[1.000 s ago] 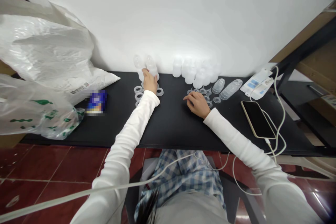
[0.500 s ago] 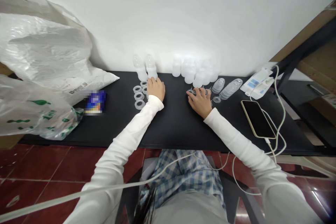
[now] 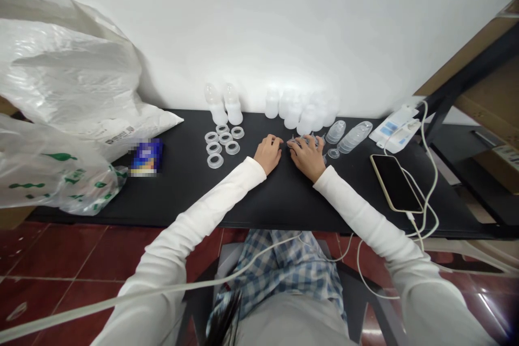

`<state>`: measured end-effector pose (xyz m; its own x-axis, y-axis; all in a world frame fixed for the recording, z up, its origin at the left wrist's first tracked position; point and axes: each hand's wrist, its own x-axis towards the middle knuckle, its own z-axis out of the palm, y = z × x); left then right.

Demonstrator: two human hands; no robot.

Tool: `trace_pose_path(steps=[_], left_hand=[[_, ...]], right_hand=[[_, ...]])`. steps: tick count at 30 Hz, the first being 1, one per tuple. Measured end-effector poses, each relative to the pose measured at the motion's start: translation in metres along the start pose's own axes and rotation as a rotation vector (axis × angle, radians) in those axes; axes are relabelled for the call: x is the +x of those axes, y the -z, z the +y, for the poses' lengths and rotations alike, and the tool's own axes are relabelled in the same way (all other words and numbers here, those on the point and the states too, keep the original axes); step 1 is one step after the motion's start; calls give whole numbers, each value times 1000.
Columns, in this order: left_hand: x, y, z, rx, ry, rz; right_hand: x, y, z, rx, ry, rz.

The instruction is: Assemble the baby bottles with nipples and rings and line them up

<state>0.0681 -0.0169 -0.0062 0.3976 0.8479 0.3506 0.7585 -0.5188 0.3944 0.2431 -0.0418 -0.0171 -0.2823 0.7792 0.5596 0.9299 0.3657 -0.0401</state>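
My left hand [image 3: 268,154] is over the middle of the black table, its fingers loosely bent toward my right hand, with nothing visible in them. Spread fingers of my right hand [image 3: 307,158] rest on a cluster of clear bottle nipples [image 3: 299,140], partly covering them. One more clear nipple [image 3: 333,153] lies to the right of that hand. On the left lie several white screw rings [image 3: 215,160], apart from my left hand. Two capped baby bottles [image 3: 234,108] stand behind the rings. Several frosted bottle bodies [image 3: 292,115] are grouped by the wall, beyond my right hand.
Clear dome caps [image 3: 356,137] lie stacked to the right. Farther right are a phone [image 3: 395,184] with a white cable and a white-and-blue packet [image 3: 392,130]. Large plastic bags [image 3: 68,75] and a blue packet [image 3: 146,157] occupy the left side.
My left hand has moved right, away from the rings and bottles, to near my right hand; more rings are uncovered. My right hand stays over the nipples.
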Motion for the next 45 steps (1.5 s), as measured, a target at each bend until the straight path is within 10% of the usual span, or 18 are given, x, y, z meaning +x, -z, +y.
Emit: trace_pose_path(steps=[7, 15, 29, 45], left_hand=[[7, -10, -10, -550, 216, 192], [17, 2, -3, -1528, 658, 101], [2, 3, 13, -1412, 284, -89], [4, -6, 3, -1228, 274, 55]], right_hand=[[5, 10, -5, 44, -36, -3], [5, 11, -7, 424, -53, 43], [7, -2, 0, 567, -283, 284], [9, 6, -8, 984, -348, 32]])
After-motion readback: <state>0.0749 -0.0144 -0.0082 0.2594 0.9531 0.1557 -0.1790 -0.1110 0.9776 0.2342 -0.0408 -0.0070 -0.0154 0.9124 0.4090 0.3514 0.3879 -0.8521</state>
